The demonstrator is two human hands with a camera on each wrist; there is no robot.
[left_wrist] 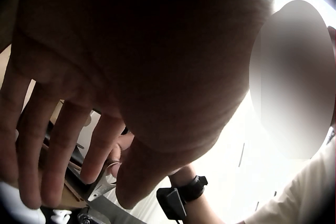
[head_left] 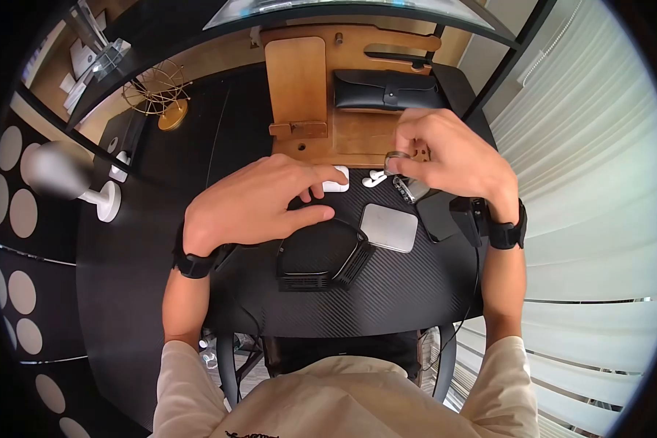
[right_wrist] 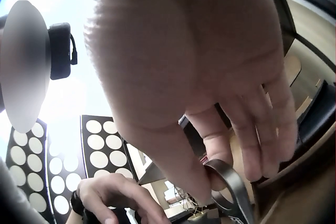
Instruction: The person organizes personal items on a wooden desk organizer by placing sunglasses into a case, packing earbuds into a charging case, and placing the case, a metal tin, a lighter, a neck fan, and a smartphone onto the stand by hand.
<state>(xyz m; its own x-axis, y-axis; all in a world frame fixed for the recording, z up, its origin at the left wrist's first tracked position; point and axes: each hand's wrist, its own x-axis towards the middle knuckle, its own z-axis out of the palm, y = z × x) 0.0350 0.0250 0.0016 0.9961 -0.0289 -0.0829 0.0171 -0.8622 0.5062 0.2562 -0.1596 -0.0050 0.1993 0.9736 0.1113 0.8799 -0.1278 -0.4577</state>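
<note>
My right hand (head_left: 452, 150) is raised at the front of the wooden stand. Its thumb and fingers pinch a grey metal loop (right_wrist: 231, 184) with a flat band; the rest of the object is partly hidden. Below it lie white earphones (head_left: 374, 178) and a small clear-and-dark item (head_left: 403, 191). My left hand (head_left: 248, 197) hangs palm down, fingers extended, its index fingertip right at a white earbud case (head_left: 336, 187). Under its thumb sits a black zip case (head_left: 317, 252). A silver tin (head_left: 389, 228) is to the right of that case.
The wooden stand (head_left: 297, 80) holds a black glasses case (head_left: 383, 89) at the back. A black phone-like slab (head_left: 438, 219) lies by my right wrist. A gold wire ornament (head_left: 172, 115) and a white lamp-like stand (head_left: 109, 201) occupy the left side. A shelf spans overhead.
</note>
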